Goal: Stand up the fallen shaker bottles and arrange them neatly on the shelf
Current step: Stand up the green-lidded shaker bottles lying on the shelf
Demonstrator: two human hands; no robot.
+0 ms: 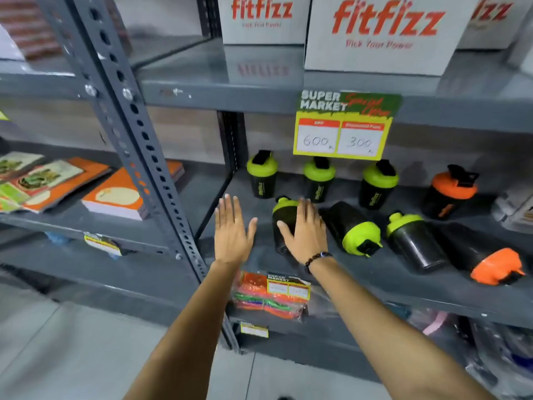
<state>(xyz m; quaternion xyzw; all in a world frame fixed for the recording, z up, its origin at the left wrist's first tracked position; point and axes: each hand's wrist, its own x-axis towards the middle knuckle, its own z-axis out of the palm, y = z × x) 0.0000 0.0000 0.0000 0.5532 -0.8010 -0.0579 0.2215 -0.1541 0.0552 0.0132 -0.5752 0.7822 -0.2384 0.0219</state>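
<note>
Four shakers upright along the far row, four down in the near row of the shelf [375, 287], and I've got my right hand [302, 230] spread flat on the leftmost fallen bottle [284, 217], not yet gripping, left hand [232, 229] open, empty beside it.

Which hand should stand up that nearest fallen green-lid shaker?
Right. The right hand already lies on the fallen green-lid shaker, fingers open. The left hand hovers beside it, over bare shelf, touching nothing.
</note>
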